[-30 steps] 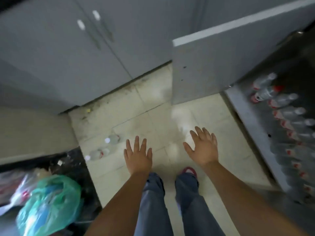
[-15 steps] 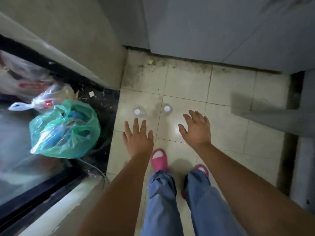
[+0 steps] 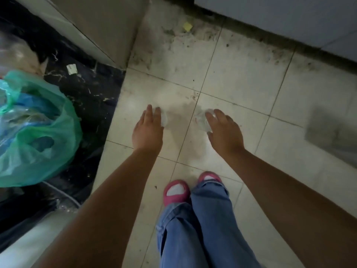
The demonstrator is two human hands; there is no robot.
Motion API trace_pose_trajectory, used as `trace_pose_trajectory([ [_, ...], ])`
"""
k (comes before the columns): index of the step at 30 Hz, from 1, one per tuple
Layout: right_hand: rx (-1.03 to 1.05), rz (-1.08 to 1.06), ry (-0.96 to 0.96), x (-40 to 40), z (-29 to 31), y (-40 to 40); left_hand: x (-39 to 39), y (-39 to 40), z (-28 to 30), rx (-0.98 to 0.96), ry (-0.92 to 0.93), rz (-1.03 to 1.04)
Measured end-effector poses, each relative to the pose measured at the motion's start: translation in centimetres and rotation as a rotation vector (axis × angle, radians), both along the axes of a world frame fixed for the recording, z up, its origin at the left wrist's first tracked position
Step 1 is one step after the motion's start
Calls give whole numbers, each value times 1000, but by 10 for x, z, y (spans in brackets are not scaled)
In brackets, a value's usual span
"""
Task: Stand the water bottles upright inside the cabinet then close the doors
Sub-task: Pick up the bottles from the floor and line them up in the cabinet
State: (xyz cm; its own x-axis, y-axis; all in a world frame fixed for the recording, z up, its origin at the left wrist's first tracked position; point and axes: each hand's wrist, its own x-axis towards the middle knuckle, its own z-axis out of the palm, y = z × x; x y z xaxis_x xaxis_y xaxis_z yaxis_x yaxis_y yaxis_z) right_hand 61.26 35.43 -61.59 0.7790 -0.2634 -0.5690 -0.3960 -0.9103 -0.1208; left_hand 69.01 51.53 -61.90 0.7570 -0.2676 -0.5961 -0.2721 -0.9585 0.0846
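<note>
Both hands are reaching down, fingers relaxed and grasping nothing: left hand [image 3: 147, 130] over the left bottle [image 3: 164, 118], right hand [image 3: 225, 130] over the right bottle [image 3: 202, 120]. The 2 clear, blurry bottles are standing mid-floor [image 3: 241, 89]. Best wrapping each body firmly before lifting. Green bag [image 3: 38, 132] sitting leftward.
</note>
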Motion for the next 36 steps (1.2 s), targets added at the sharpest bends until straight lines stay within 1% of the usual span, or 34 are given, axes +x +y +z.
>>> trace_pose_trajectory([
  [3,-103,88,-192,-7,-13,-6,4,-2,-4,-35,-93,-56],
  [5,-184,106,-224,-19,-9,-15,7,-8,-2,-6,-99,-121],
  [8,-181,92,-179,-52,6,-26,-6,-27,6,26,-38,-213],
  [11,-108,37,-121,-92,29,-33,-32,-53,31,22,4,-295],
  [13,-76,-41,-104,-118,50,-37,-48,-68,53,29,37,-340],
  [15,-59,-137,-76,-147,74,-42,-66,-80,80,21,25,-470],
  [17,-47,-260,-29,-179,101,-47,-87,-96,104,18,57,-670],
  [19,-54,-382,-6,-213,131,-52,-111,-110,121,-31,77,-761],
  [20,-61,-455,4,-230,147,-55,-125,-121,133,-53,103,-814],
  [22,-58,-638,24,-264,181,-57,-156,-150,174,-33,102,-960],
  [24,-84,-797,72,-293,217,-62,-188,-176,212,5,197,-1012],
  [26,-25,-1001,97,-320,249,-68,-216,-196,235,9,226,-1068],
  [30,12,-1283,151,-378,288,-79,-271,-243,271,-66,250,-1213],
  [36,4,-1579,130,-472,318,-112,-379,-314,311,-89,197,-1568],
])
